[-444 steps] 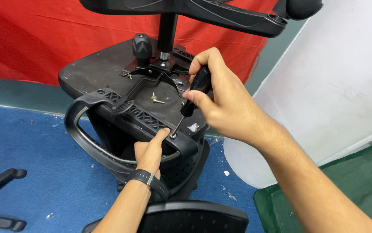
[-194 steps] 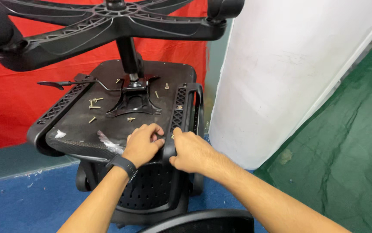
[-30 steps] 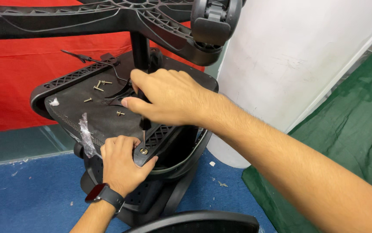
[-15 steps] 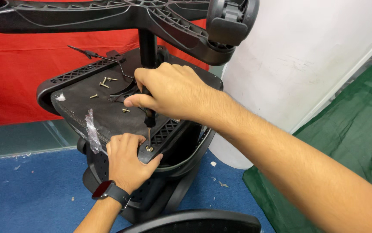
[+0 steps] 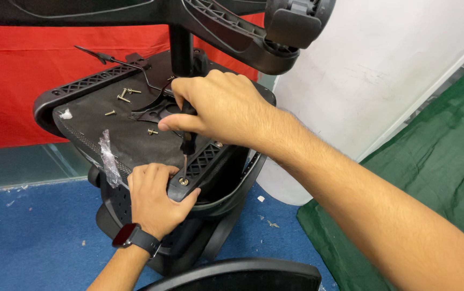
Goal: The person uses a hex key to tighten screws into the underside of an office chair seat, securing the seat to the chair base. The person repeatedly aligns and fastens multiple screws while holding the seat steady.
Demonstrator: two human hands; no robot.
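An upturned black office chair seat (image 5: 108, 124) lies under its gas column (image 5: 180, 46) and star base (image 5: 226, 27). My right hand (image 5: 215, 110) is closed around a black-handled screwdriver (image 5: 187, 146), whose thin shaft points down at a brass screw (image 5: 183, 181) in the black armrest bracket (image 5: 202, 164). My left hand (image 5: 154, 199), with a dark watch at the wrist, grips the near edge of that bracket just beside the screw. Several loose brass screws (image 5: 123, 96) lie on the seat underside.
A scrap of clear plastic wrap (image 5: 108, 159) hangs off the seat edge. Behind is a red cloth (image 5: 16, 70), to the right a white panel (image 5: 382, 70) and green tarp (image 5: 431, 178). Blue carpet (image 5: 32, 231) covers the floor; another black chair part (image 5: 242, 275) sits at the bottom.
The view has shifted a little left and closer. My right hand stays on the screwdriver over the bracket screw, and my left hand keeps its grip on the bracket edge.
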